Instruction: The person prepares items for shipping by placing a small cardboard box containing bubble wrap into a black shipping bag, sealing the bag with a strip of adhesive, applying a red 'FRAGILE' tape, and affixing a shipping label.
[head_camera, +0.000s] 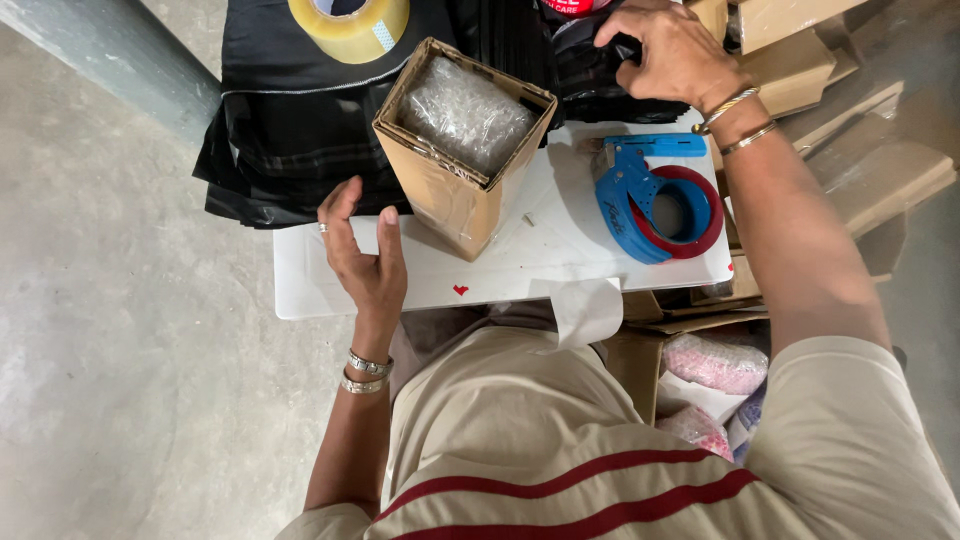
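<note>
open cardboard box (455, 160) blocking table (310, 280) centre, blue tape dispenser (650, 200) right, bare strip along near edge

An open brown cardboard box (460, 160), bubble-wrap showing inside, stands tilted at upper centre of the frame. Flattened cardboard cartons (850, 90) crowd the upper right, while pink wrapped parcels (715, 362), possibly bubble-wrapped, sit lower right.

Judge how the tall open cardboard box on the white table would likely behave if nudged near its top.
The cardboard box stands tall on a narrow base, so it would probably tip rather than slide. Its top is open, with bubble wrap filling it, so the contents seem padded and perhaps fragile. The left hand beside it could steady it.
</note>
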